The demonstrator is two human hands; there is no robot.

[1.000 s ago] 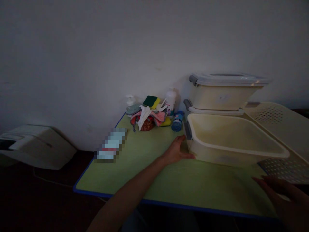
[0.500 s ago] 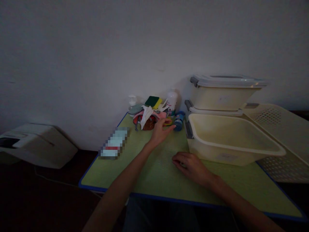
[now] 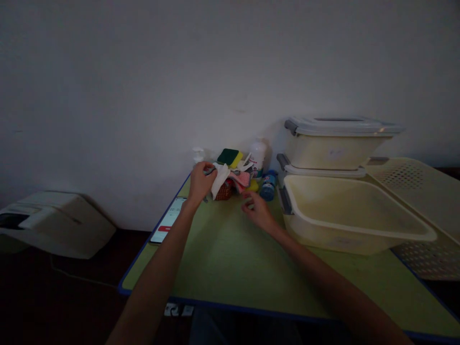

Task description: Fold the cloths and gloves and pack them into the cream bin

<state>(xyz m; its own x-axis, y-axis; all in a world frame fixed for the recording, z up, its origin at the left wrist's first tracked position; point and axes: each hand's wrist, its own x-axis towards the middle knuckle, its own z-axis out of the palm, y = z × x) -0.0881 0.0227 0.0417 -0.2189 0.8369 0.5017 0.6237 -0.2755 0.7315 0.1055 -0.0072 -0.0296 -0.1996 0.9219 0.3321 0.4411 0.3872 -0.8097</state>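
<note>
Near the back of the table sits a small woven basket heaped with cloths and cleaning things. My left hand is at the basket's left side, fingers closed on a grey-edged cloth; the hand hides most of that cloth. A white cloth hangs over the basket's front, right beside those fingers. My right hand is in front of the basket's right side, thumb and fingers apart and holding nothing visible. Just beyond its fingertips are a pink cloth and a yellow object.
A green-and-yellow sponge tops the heap. Behind stand a white bottle and a pump bottle; a blue container is at right. A phone lies left. An uncovered cream bin, lidded bins and a perforated basket occupy the right.
My left hand has moved left, from the basket's right side to its left. My right hand has moved forward and left toward the pink cloth, which now hangs differently.
</note>
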